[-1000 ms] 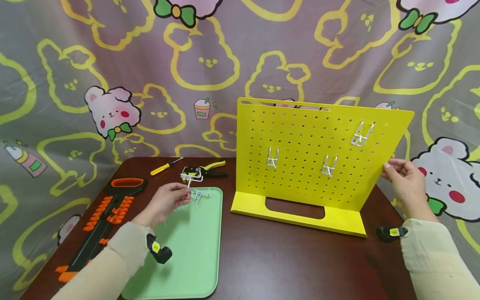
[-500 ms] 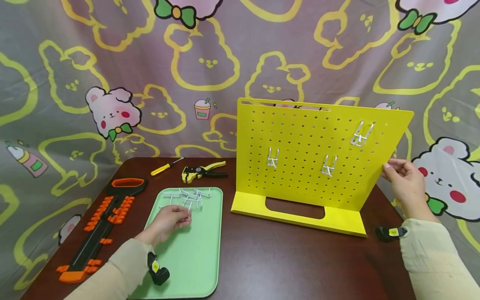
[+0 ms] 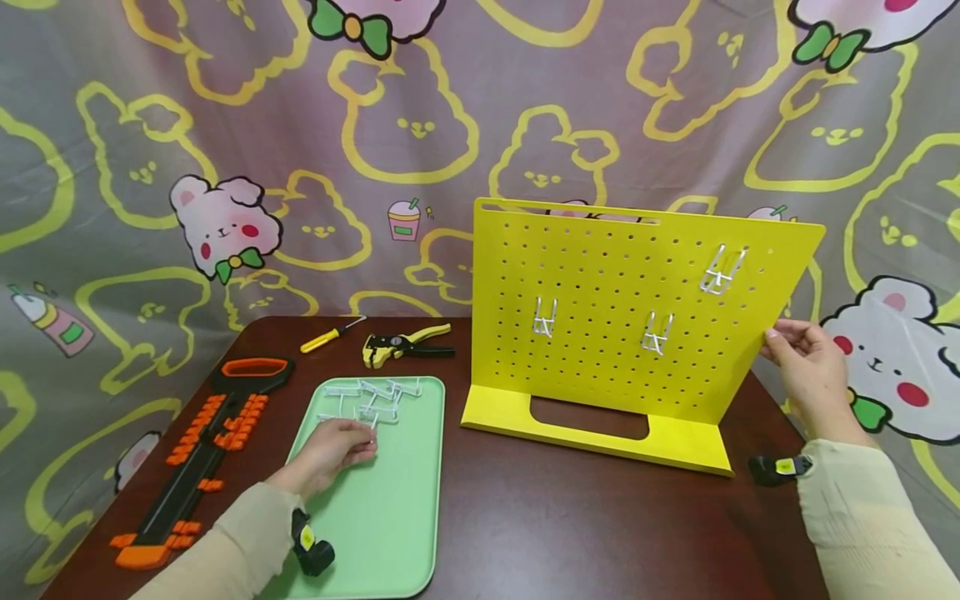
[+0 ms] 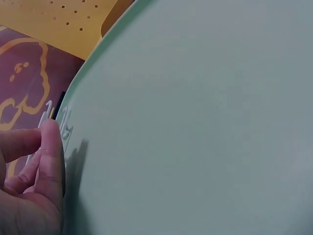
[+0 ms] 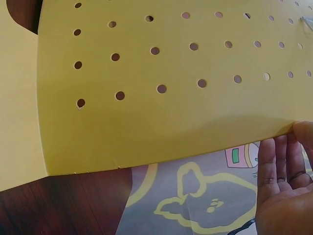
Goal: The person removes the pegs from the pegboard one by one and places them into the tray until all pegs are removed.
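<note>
My left hand (image 3: 335,455) is low over the pale green tray (image 3: 401,517), pinching the stem of a white wire pegboard hook (image 3: 382,413) between thumb and fingertips. Several more white wire hooks (image 3: 405,387) lie close by at the tray's far end, partly overlapping in view. In the left wrist view the left hand (image 4: 34,171) hides most of the hook it pinches. My right hand (image 3: 813,371) grips the right edge of the upright yellow pegboard (image 3: 600,333), thumb in front and fingers behind. Three white hooks hang on the board, one being the upper right hook (image 3: 723,271).
Behind the tray lie a yellow-handled screwdriver (image 3: 321,340) and a yellow-and-black wire stripper (image 3: 405,343). A black and orange tool (image 3: 187,483) lies left of the tray. The dark wooden table (image 3: 585,533) backs onto a patterned curtain (image 3: 450,100).
My left hand has come down from above the tray's far end toward its surface, bringing the hook among the other hooks. The right hand stays on the board's edge.
</note>
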### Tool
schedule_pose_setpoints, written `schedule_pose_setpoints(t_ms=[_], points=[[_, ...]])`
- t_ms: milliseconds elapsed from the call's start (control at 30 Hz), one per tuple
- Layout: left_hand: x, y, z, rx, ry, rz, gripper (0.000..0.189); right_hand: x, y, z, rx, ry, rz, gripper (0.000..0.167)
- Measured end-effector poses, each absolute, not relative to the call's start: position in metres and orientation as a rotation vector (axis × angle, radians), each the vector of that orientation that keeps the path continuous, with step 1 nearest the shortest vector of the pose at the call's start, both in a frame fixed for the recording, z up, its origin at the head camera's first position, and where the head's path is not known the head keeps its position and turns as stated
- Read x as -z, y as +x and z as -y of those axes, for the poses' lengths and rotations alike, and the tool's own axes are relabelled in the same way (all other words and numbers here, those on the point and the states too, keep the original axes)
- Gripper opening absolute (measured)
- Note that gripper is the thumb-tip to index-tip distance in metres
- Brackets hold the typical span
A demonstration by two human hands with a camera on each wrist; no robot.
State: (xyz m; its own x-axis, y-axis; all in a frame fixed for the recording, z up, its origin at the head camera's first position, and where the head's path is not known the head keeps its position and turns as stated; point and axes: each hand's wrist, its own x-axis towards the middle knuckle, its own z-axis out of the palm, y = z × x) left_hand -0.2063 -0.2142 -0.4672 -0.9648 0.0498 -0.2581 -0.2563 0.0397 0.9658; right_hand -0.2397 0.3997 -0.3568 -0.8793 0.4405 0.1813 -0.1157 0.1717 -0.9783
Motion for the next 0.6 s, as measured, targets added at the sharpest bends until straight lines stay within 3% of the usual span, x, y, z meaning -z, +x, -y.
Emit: schedule_pose_setpoints(t_ms=[600], points=[[0.4658,-0.1988,0.2159,-1.996,-0.234,-2.118,0.02,0.357,-0.2408,-0.3974,-1.713,-0.379,2.058,0.013]])
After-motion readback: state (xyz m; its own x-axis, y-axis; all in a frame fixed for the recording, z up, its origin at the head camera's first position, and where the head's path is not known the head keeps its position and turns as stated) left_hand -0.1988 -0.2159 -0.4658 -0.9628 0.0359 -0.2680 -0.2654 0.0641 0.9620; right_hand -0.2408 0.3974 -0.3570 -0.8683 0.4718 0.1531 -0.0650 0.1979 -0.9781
